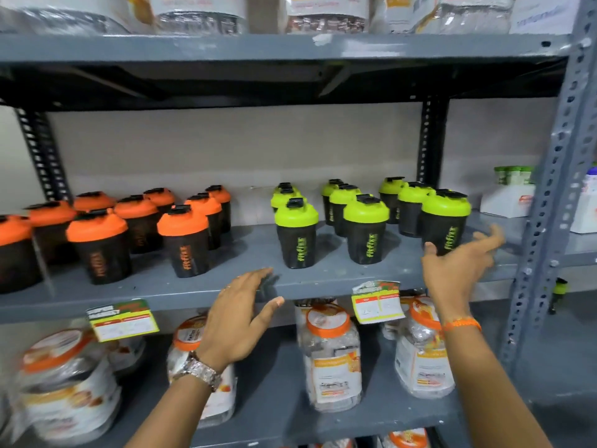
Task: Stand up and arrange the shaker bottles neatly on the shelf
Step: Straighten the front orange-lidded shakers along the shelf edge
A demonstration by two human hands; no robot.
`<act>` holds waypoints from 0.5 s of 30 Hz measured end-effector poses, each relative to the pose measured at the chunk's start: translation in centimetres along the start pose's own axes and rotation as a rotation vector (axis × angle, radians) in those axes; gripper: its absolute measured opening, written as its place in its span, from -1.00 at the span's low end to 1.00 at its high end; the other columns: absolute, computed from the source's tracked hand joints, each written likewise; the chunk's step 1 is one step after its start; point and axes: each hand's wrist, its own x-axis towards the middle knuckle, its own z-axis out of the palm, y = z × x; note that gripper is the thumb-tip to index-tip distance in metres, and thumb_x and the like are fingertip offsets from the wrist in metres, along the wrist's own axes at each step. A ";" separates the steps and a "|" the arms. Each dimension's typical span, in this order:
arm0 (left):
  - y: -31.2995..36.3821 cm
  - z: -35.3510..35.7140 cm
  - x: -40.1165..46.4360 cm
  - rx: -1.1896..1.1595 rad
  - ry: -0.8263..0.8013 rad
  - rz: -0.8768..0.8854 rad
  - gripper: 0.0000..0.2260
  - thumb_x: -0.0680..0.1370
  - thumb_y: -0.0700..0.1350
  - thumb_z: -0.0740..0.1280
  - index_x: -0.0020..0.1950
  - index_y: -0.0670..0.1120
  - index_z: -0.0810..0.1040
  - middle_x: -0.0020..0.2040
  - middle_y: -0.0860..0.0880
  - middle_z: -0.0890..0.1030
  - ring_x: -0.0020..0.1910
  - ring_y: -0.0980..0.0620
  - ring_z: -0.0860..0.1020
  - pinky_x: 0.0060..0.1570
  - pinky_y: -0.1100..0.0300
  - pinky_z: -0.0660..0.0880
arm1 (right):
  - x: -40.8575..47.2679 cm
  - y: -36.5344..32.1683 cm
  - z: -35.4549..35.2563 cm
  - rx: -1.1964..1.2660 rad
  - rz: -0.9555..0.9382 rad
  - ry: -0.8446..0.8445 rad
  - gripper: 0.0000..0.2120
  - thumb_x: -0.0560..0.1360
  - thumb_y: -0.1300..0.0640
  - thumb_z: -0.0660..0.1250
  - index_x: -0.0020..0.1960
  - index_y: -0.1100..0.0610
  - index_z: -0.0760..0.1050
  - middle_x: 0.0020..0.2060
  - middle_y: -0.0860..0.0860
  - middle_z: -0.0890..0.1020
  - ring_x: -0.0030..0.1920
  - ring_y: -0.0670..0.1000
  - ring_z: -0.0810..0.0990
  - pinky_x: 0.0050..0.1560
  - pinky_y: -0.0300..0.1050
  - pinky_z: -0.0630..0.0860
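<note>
Nine orange-lidded shakers (184, 240) stand left, nine green-lidded shakers (365, 229) right; two price tags (122, 320) hang below.

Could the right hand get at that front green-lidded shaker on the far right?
Probably yes. The right hand is open just in front of the front green-lidded shaker, at the shelf edge, and nothing stands between them.

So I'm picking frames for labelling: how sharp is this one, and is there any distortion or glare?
Head view: the shakers mid-shelf are fairly sharp, their print readable; the right hand and lower jars are motion-smeared; the wide lens bows the shelf edge and tilts the right post; the wrapped packs up top show soft glare.
</note>
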 end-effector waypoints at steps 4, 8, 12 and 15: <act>-3.6 -4.3 -1.6 -0.194 0.328 -0.034 -0.73 0.57 0.04 0.32 0.23 0.01 0.61 0.19 0.10 0.65 0.22 0.07 0.58 0.27 0.10 0.44 | -8.8 -4.8 1.3 0.306 -0.180 0.006 -0.25 0.38 0.31 0.50 0.46 0.13 0.22 0.29 0.20 0.48 0.25 0.10 0.50 0.24 -0.10 0.46; -10.1 -9.6 -2.9 -0.260 0.729 -0.223 -0.87 0.51 -0.15 0.35 0.04 -0.04 0.60 -0.04 0.03 0.67 -0.02 0.05 0.62 0.07 0.09 0.54 | -17.0 -10.3 7.1 0.416 -0.176 -0.481 -0.33 0.37 0.33 0.57 0.34 0.05 0.31 0.10 0.05 0.54 0.07 0.03 0.59 0.10 -0.19 0.54; -16.7 -13.0 -2.7 -0.175 0.724 -0.478 -0.62 0.42 -0.21 0.48 0.19 -0.14 0.49 0.10 -0.12 0.59 0.07 -0.09 0.58 0.10 -0.16 0.54 | -21.7 -14.1 14.2 0.216 -0.134 -1.011 -0.11 0.35 0.19 0.64 0.52 0.18 0.21 0.22 0.01 0.44 0.21 -0.01 0.49 0.28 -0.09 0.47; -21.0 -14.8 -1.6 -0.114 0.407 -0.618 -0.29 0.33 -0.11 0.61 0.38 -0.22 0.37 0.29 -0.23 0.54 0.25 -0.25 0.55 0.23 -0.09 0.49 | -22.6 -15.5 18.5 0.196 -0.026 -1.075 -0.02 0.32 0.28 0.64 0.57 0.23 0.14 0.19 0.03 0.43 0.18 0.02 0.50 0.23 -0.11 0.47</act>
